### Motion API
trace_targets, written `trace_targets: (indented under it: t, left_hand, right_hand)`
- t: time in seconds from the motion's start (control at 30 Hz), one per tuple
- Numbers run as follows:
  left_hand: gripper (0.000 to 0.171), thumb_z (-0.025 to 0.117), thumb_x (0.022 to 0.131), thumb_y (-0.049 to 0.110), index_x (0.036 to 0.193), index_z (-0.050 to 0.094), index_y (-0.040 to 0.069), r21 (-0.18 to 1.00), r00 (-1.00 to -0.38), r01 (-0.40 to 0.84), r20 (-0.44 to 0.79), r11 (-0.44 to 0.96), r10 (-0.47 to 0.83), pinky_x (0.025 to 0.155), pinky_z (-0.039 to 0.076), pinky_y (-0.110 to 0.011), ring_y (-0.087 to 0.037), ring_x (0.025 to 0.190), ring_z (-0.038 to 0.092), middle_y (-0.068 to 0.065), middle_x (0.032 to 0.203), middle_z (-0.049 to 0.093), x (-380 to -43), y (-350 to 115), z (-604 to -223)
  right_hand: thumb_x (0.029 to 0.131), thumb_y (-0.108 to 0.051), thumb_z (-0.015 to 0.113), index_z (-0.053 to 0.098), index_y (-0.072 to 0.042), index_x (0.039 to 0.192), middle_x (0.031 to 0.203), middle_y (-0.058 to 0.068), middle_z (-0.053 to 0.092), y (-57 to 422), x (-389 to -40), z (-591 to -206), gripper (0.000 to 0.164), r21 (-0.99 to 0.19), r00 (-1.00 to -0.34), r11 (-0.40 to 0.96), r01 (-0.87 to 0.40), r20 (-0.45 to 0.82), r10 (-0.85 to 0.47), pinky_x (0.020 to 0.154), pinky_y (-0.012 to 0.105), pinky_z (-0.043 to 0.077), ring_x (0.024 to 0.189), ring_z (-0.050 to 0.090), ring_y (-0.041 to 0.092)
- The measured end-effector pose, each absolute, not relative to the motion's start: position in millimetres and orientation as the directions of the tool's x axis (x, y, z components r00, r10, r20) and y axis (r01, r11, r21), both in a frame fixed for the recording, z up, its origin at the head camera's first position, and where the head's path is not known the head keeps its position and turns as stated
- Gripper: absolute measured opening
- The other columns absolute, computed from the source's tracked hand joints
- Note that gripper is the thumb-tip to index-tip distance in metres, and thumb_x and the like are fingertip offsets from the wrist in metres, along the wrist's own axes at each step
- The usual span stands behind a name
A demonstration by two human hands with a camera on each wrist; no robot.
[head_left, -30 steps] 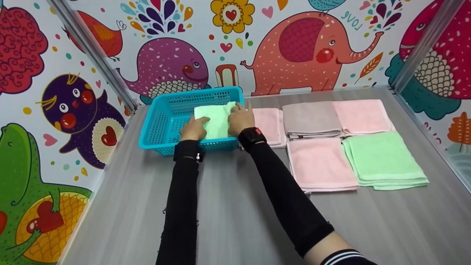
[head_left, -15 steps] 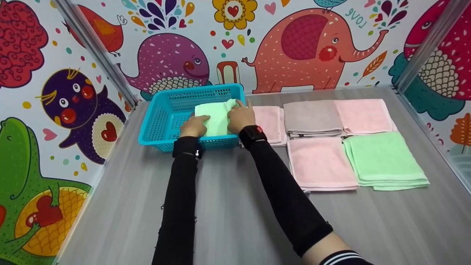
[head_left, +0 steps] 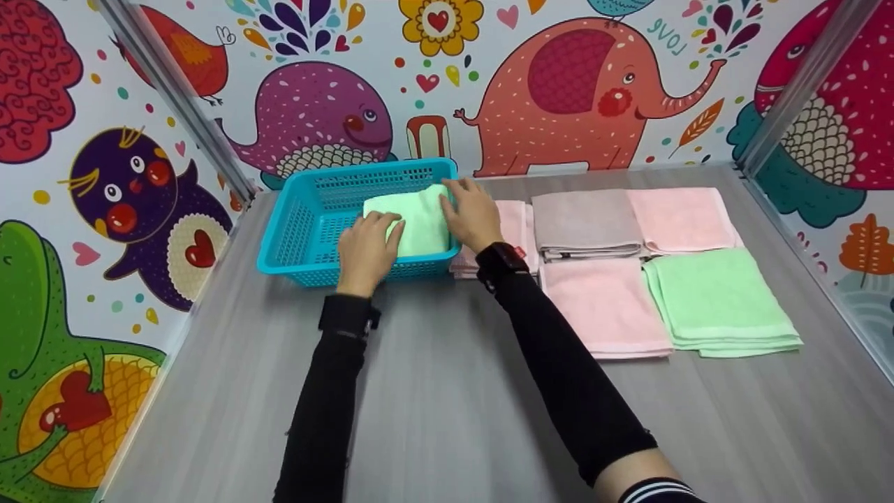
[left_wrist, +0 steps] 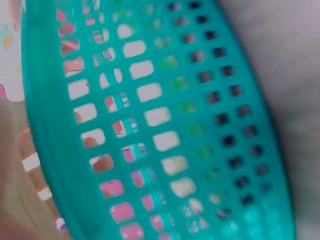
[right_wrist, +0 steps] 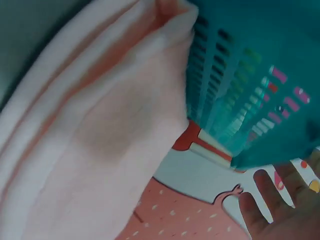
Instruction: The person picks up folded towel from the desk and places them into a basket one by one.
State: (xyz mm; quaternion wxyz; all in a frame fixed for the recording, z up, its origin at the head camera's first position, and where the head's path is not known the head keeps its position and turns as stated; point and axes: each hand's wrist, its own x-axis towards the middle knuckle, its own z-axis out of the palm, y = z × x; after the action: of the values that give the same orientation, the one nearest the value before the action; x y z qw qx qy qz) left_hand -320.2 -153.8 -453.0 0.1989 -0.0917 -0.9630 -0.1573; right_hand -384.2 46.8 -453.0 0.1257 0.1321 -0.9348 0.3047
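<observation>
A folded light green towel (head_left: 419, 227) lies in the right part of a turquoise perforated basket (head_left: 290, 267). My left hand (head_left: 364, 253) is over the basket's front rim, its fingers loosely bent at the towel's left side. My right hand (head_left: 476, 213) is at the basket's right rim, fingers spread beside the towel's right edge. In the left wrist view the basket wall (left_wrist: 47, 120) fills most of the picture and hides the towel. The right wrist view has the right fingers (right_wrist: 270, 195) extended beside the basket's outer wall.
Right of the basket, a folded pink towel (head_left: 513, 227) sits close to its wall. Further right lie a grey-mauve towel (head_left: 590, 220), two more pink towels (head_left: 688, 220) and a green stack (head_left: 723, 300). Cartoon-printed walls (head_left: 433, 91) bound the grey table (head_left: 433, 391).
Both hands have loosened from the green towel. The left has drawn back towards the front rim, and the right has shifted right onto the basket's right edge. The towel stays in the basket.
</observation>
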Motion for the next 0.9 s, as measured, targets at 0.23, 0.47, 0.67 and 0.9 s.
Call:
trace_targets:
  t: [0.23,0.47,0.67,0.9]
  left_hand:
    - [0.046,0.040,0.111,0.043,0.124,0.074,0.015,0.149,-0.842,0.321,0.497,0.935,0.210,0.090,0.051,-0.052,-0.034,0.105,0.067,-0.012,0.117,0.073,-300,-151,-481]
    - [0.046,0.040,0.111,0.040,0.119,0.077,0.014,0.130,-0.820,0.338,0.526,0.932,0.225,0.088,0.052,-0.050,-0.033,0.101,0.066,-0.011,0.111,0.074,-300,-151,-489]
    - [0.046,0.040,0.111,0.042,0.117,0.078,0.016,0.120,-0.820,0.337,0.525,0.934,0.228,0.084,0.052,-0.049,-0.032,0.099,0.066,-0.010,0.109,0.073,-299,-150,-491]
    - [0.048,0.038,0.112,0.042,0.118,0.078,0.015,0.113,-0.831,0.322,0.509,0.940,0.223,0.085,0.053,-0.049,-0.033,0.101,0.066,-0.010,0.110,0.074,-300,-151,-488]
  right_hand:
    - [0.108,-0.030,0.050,0.059,-0.011,0.147,0.141,0.018,0.059,82,-390,-478,0.044,-0.520,-0.956,0.822,-0.233,0.279,-0.095,0.111,0.050,0.043,0.132,0.054,0.035]
    - [0.101,-0.039,0.061,0.050,-0.014,0.154,0.158,0.015,0.048,96,-386,-500,0.060,-0.375,-0.978,0.903,-0.208,0.060,-0.200,0.124,0.053,0.028,0.149,0.039,0.035]
    - [0.101,-0.046,0.060,0.045,-0.016,0.158,0.165,0.012,0.038,101,-382,-507,0.066,-0.346,-0.962,0.912,-0.218,-0.082,-0.261,0.128,0.054,0.016,0.156,0.027,0.033]
    - [0.099,-0.045,0.060,0.049,-0.015,0.156,0.161,0.014,0.043,99,-377,-503,0.065,-0.295,-0.951,0.919,-0.260,-0.087,-0.297,0.125,0.057,0.024,0.153,0.033,0.036]
